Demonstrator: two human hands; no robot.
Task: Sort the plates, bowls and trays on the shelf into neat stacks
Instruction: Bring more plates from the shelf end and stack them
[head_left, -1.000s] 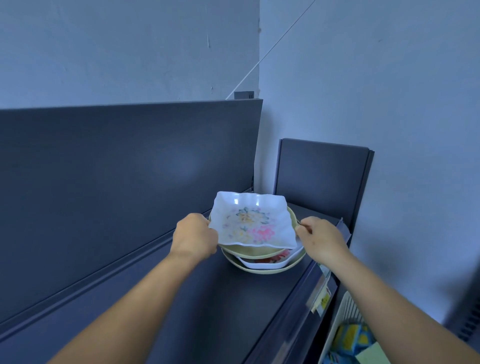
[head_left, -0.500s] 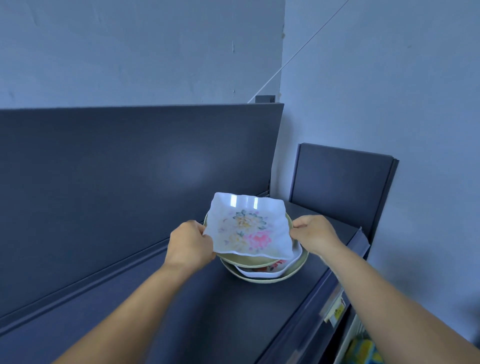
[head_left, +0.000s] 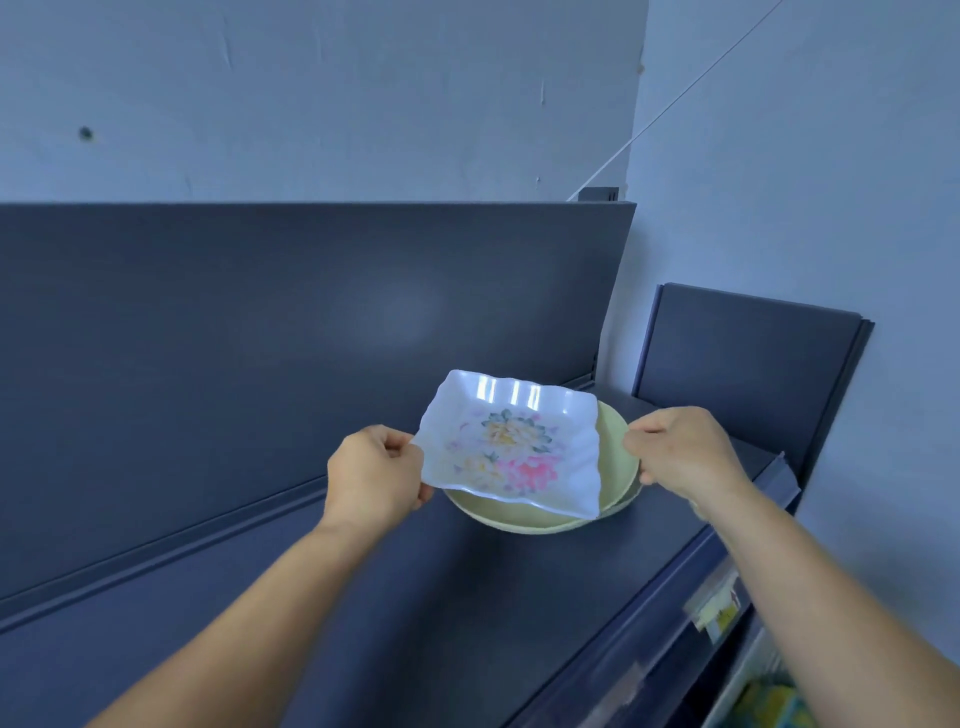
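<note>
The square white plate (head_left: 511, 444) has a wavy scalloped rim and a printed bouquet of yellow and pink flowers with green leaves; the left hand (head_left: 375, 475) pinches its left edge and holds it tilted just above the stacked dishes. Beneath it sit pale green round plates (head_left: 613, 462) on the dark shelf (head_left: 415, 597) near its right end, and the right hand (head_left: 685, 452) grips their right rim with curled fingers. What lies inside the green plates is hidden by the white one.
</note>
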